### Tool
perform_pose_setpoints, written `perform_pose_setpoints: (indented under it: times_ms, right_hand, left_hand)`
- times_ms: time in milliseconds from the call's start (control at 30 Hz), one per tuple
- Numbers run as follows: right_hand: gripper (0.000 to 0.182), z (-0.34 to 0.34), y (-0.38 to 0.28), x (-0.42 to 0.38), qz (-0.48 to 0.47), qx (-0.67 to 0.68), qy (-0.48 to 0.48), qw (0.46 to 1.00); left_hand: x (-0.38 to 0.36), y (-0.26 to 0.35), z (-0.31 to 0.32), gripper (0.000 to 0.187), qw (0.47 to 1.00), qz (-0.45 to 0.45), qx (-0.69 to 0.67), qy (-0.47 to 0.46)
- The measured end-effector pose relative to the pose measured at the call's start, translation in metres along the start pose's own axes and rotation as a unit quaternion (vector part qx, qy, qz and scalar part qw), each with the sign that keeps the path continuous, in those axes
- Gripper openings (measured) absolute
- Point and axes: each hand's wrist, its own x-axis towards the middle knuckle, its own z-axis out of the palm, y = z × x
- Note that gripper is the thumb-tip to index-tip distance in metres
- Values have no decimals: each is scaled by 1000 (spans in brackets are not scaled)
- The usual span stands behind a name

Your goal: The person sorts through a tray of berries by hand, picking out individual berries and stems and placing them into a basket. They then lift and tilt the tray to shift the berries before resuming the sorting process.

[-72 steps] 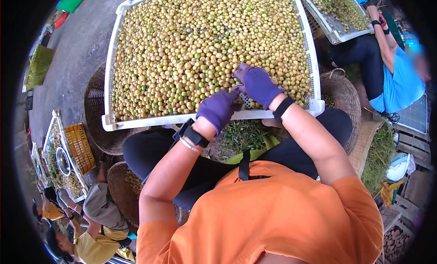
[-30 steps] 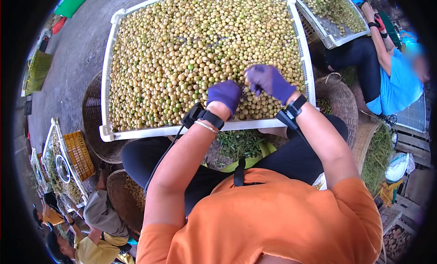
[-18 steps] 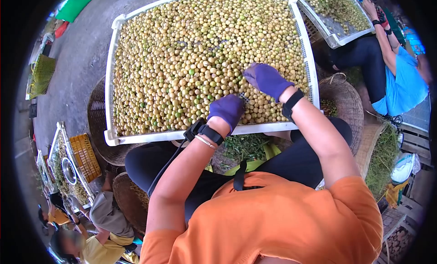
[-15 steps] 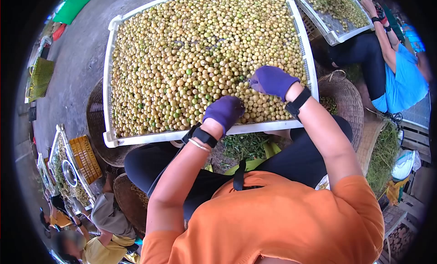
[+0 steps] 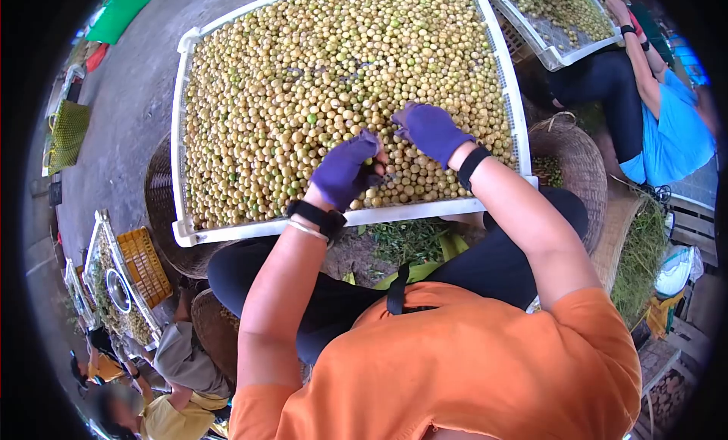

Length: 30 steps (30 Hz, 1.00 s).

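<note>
We look over a grey floor (image 5: pixel 144 91) in soft, even light.
Beyond the orange crate (image 5: pixel 144 267), we see a green bundle (image 5: pixel 120 12) at the floor's edge; well to the crate's right, wooden slats (image 5: pixel 691 245) and what look like stacked logs (image 5: pixel 667 398).

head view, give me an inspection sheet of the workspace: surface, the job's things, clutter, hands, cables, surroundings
Surface: white tray, nearly covered, small bare patches showing
Job's things: small round fruits, loose, mostly yellowish, some green
Clutter: leafy scraps on the ground below the tray's near edge
Hands: left hand and right hand, purple-gloved, fingers curled over the fruits near that edge; whether either grips one is unclear
Cables: dark loops, possibly cord, beside the person in blue; none seen on the tray
Surroundings: woven basket right of the tray, yellow crate to the left, other people nearby
</note>
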Motion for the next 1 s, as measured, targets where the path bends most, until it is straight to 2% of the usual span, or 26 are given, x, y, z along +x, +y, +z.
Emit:
perform_pose_setpoints:
  times_ms: [33,67,100,133,167,200,233,333,367,400,433,467,500,600,667,733,767,833,867,933,967,1000]
  right_hand:
    - [22,2,6,2,-11,22,31,999]
    - [21,-6,0,3,-23,45,61,997]
    - [26,-20,1,8,116,137,-54,982]
    - [27,-26,5,4,145,282,-13,948]
    - [29,-33,12,-5,171,420,27,891]
    - [30,-36,16,-11,193,549,65,811]
    - [31,-40,10,-13,239,663,113,700]
    - [28,-45,17,-20,212,575,47,788]
    - [20,-53,6,-20,258,485,-3,836]
    - [16,-34,8,-20,200,384,17,901]
    - [15,-19,13,-21,71,224,28,971]
    - [14,-14,12,-21,-60,54,38,996]
    - [12,-8,8,-25,-49,-71,-33,996]
    - [12,-9,-8,-29,5,-147,-57,987]
    - [13,-3,-5,-29,-8,-150,-52,987]
    - [13,2,-2,-27,-21,-167,-41,985]
    - [13,2,-4,-26,-1,-169,-43,985]
    - [12,2,-9,-25,35,-175,-47,983]
    - [13,2,-5,-25,17,-125,-36,991]
    - [17,-2,4,-27,-20,-27,-14,999]
    - [20,-6,6,-28,27,58,-9,998]
    - [22,-10,7,-29,73,142,-5,987]
  left_hand:
    - [6,5,4,15,992,31,108,52]
    - [21,4,1,17,962,68,249,89]
    - [34,1,-1,19,898,139,397,127]
    - [46,-1,-2,21,805,206,532,161]
    - [56,-1,-2,22,762,205,590,172]
    - [65,-2,-2,23,715,202,644,181]
    - [64,7,11,26,706,146,670,177]
    - [82,-1,13,27,645,208,713,177]
    - [85,2,19,28,647,139,730,173]
    - [88,4,21,28,649,134,727,179]
    - [92,7,21,29,650,129,726,185]
    - [93,9,23,30,651,124,724,190]
    - [91,9,25,27,647,113,734,173]
    - [61,14,39,22,626,84,765,126]
    - [58,-3,30,23,614,45,780,109]
    - [56,-9,24,32,579,42,813,49]
    - [52,-3,25,33,590,42,806,33]
    - [57,10,18,32,652,75,742,135]
    - [61,18,15,33,679,92,705,185]
    - [66,29,10,35,627,189,702,280]
    - [74,33,3,40,614,164,727,259]
    - [81,33,2,38,565,140,777,238]
